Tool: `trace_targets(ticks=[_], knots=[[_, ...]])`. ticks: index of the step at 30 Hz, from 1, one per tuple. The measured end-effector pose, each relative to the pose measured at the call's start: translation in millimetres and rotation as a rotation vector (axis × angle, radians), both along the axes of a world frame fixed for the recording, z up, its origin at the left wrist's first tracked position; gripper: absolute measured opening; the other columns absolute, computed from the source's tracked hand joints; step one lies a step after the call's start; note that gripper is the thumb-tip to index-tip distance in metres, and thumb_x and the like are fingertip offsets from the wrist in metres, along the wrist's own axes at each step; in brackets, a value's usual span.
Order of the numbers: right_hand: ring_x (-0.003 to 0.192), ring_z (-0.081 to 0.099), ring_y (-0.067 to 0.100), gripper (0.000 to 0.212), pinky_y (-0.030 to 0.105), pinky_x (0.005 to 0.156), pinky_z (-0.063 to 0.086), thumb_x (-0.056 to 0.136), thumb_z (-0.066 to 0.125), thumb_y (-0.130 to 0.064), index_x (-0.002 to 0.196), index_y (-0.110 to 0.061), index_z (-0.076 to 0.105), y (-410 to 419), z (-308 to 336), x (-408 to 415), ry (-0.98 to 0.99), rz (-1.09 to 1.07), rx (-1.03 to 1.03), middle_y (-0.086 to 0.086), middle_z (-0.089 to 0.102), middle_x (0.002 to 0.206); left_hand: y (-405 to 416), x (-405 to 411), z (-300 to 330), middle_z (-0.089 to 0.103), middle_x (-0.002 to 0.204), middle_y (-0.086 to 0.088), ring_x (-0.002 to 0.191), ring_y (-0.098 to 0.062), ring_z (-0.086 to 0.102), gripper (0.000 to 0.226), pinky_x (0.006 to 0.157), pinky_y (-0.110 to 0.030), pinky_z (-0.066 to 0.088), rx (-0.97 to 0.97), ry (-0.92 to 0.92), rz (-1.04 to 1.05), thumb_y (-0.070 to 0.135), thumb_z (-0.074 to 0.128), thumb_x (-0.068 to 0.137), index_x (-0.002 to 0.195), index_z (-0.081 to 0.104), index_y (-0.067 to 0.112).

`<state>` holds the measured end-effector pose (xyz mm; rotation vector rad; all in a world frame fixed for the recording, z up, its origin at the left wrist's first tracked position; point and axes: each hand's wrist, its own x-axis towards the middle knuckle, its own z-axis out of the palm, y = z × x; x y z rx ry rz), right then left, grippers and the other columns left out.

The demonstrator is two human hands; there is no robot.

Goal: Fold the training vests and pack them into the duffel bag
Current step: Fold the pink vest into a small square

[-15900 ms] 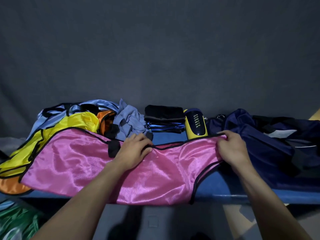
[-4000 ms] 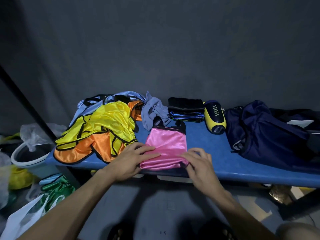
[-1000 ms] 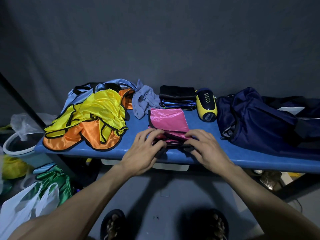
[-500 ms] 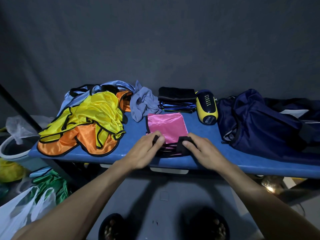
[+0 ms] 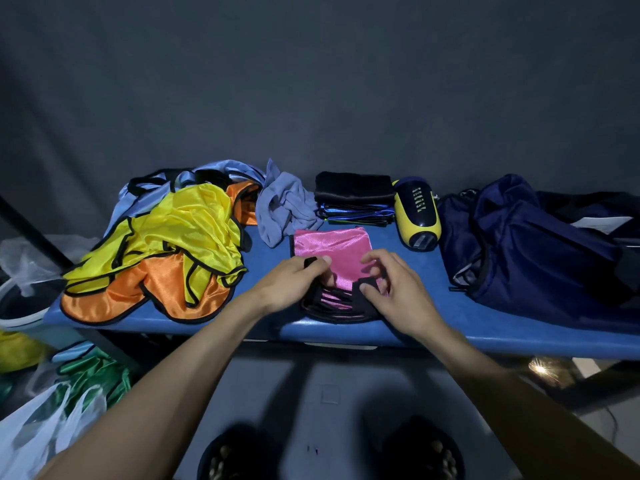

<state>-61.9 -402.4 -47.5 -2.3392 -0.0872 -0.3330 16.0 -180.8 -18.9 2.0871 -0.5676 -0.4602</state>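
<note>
The folded pink training vest [image 5: 332, 245] lies near the front edge of the blue table [image 5: 433, 317], its black-trimmed straps bunched at the near end. The left hand [image 5: 289, 284] pinches a black strap with curled fingers [image 5: 313, 263]; the right hand [image 5: 394, 289] grips the black trim with its thumb, fingers [image 5: 375, 258] arched above the pink cloth. Left of the left fingers sprawls a yellow vest [image 5: 180, 233] on an orange vest [image 5: 117, 296]. Beyond the fingers sit a grey cloth [image 5: 284, 209], a stack of folded blue vests [image 5: 355, 211] and a yellow-and-navy speaker [image 5: 417, 214]. Right of the right fingers lies the navy duffel bag [image 5: 526, 247], open
</note>
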Motion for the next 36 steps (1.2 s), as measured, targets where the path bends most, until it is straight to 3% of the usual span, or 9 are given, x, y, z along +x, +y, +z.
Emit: trace_targets(ticks=[4, 10, 13, 17, 22, 25, 27, 32, 36], knots=[[0.092, 0.05, 0.012, 0.019, 0.033, 0.079, 0.048, 0.087, 0.076, -0.019, 0.097, -0.027, 0.062, 1.9, -2.5, 3.1, -0.096, 0.007, -0.147, -0.013, 0.047, 0.099, -2.1, 9.9, -4.2, 0.065, 0.077, 0.008, 0.073, -0.009, 0.06, 0.028, 0.078, -0.034, 0.049, -0.066, -0.089, -0.007, 0.042, 0.067, 0.097, 0.079, 0.063, 0.02], [0.086, 0.049, 0.016, 0.006, 0.041, 0.075, 0.048, 0.095, 0.07, -0.026, 0.091, -0.022, 0.07, 0.6, -4.0, 5.8, -0.136, 0.079, -0.358, -0.01, 0.066, 0.088, -1.8, 4.7, -9.3, 0.067, 0.076, 0.002, 0.069, -0.015, 0.061, 0.038, 0.067, -0.038, 0.05, -0.029, -0.337, 0.15, 0.061, 0.066, 0.089, 0.083, 0.059, 0.025], [0.086, 0.051, 0.015, 0.015, 0.034, 0.074, 0.047, 0.099, 0.064, -0.033, 0.094, -0.021, 0.071, -1.8, -2.7, 3.5, -0.115, 0.116, -0.384, -0.009, 0.067, 0.09, 1.5, 0.4, -7.8, 0.062, 0.074, 0.01, 0.065, -0.007, 0.057, 0.045, 0.058, -0.032, 0.044, 0.114, -0.533, 0.221, 0.072, 0.059, 0.087, 0.092, 0.051, 0.028], [0.09, 0.049, 0.01, 0.024, 0.027, 0.076, 0.04, 0.101, 0.057, -0.04, 0.099, -0.022, 0.073, -4.6, 1.6, -1.3, -0.069, 0.151, -0.405, -0.012, 0.062, 0.094, 7.2, -6.2, -5.6, 0.058, 0.069, 0.011, 0.066, -0.02, 0.059, 0.058, 0.061, -0.035, 0.05, 0.379, -0.675, 0.288, 0.085, 0.042, 0.085, 0.1, 0.045, 0.029], [0.097, 0.05, 0.009, 0.028, 0.034, 0.083, 0.049, 0.102, 0.053, -0.045, 0.106, -0.026, 0.073, -5.9, 4.4, -4.8, -0.016, 0.18, -0.408, -0.014, 0.062, 0.1, 16.5, -12.4, 2.0, 0.064, 0.068, 0.012, 0.061, -0.008, 0.06, 0.036, 0.061, -0.033, 0.051, 0.222, -0.615, 0.199, 0.064, 0.065, 0.088, 0.098, 0.05, 0.032], [0.099, 0.052, 0.01, 0.028, 0.036, 0.084, 0.05, 0.102, 0.054, -0.044, 0.109, -0.025, 0.073, -5.9, 5.1, -5.9, -0.009, 0.178, -0.403, -0.013, 0.063, 0.102, 24.4, -24.6, 17.0, 0.065, 0.081, 0.016, 0.067, 0.005, 0.056, 0.038, 0.061, -0.012, 0.039, 0.2, -0.612, 0.042, 0.056, 0.075, 0.084, 0.107, 0.057, 0.031], [0.1, 0.052, 0.011, 0.027, 0.036, 0.084, 0.05, 0.102, 0.056, -0.044, 0.11, -0.024, 0.073, -5.2, 5.5, -7.3, -0.001, 0.18, -0.397, -0.012, 0.063, 0.103, 29.2, -34.9, 25.1, 0.069, 0.086, 0.014, 0.072, 0.003, 0.06, 0.035, 0.062, -0.01, 0.039, 0.184, -0.607, -0.064, 0.046, 0.08, 0.084, 0.109, 0.062, 0.03], [0.101, 0.052, 0.01, 0.029, 0.033, 0.085, 0.048, 0.1, 0.06, -0.042, 0.114, -0.021, 0.074, -6.3, 7.4, -10.0, 0.012, 0.191, -0.381, -0.01, 0.064, 0.106, 29.3, -52.7, 28.4, 0.057, 0.077, 0.021, 0.073, 0.006, 0.054, 0.032, 0.064, -0.007, 0.037, 0.158, -0.615, -0.199, 0.024, 0.082, 0.086, 0.114, 0.066, 0.028], [0.101, 0.051, 0.008, 0.03, 0.032, 0.086, 0.047, 0.1, 0.06, -0.042, 0.116, -0.021, 0.073, -5.9, 9.6, -11.3, 0.021, 0.2, -0.383, -0.01, 0.063, 0.108, 21.6, -48.6, 25.9, 0.06, 0.093, 0.017, 0.092, 0.01, 0.049, 0.023, 0.078, -0.005, 0.039, 0.14, -0.63, -0.162, 0.025, 0.078, 0.089, 0.111, 0.072, 0.027]])
